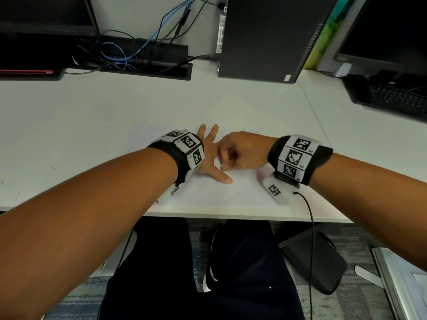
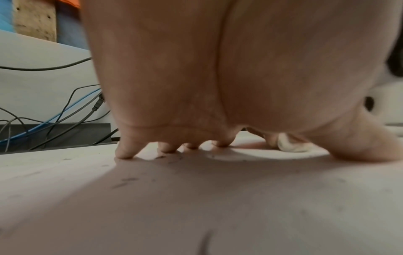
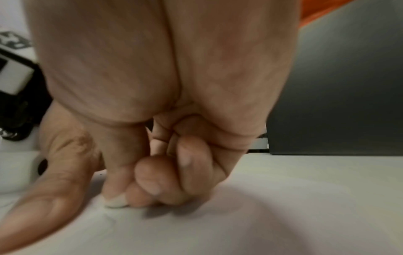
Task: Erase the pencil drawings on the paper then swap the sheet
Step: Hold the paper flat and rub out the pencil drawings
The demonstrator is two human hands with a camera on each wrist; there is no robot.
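Observation:
A white sheet of paper [image 1: 233, 195] lies on the white desk near its front edge. My left hand [image 1: 210, 155] presses flat on the sheet with its fingers spread and the thumb [image 1: 223, 177] pointing right. Close beside it, my right hand [image 1: 231, 158] is curled and pinches a small white eraser [image 3: 116, 201] against the paper. The left wrist view shows the eraser [image 2: 290, 145] just past my left palm. Dark crumbs and short pencil strokes [image 2: 127, 180] dot the sheet, and a faint outline [image 1: 227, 186] shows by the left thumb.
A black computer tower [image 1: 265, 35] stands at the back, with a tangle of cables [image 1: 138, 49] and a monitor [image 1: 46, 15] to its left. A black keyboard [image 1: 397, 98] sits at the far right. The desk's front edge [image 1: 231, 215] runs just below the sheet.

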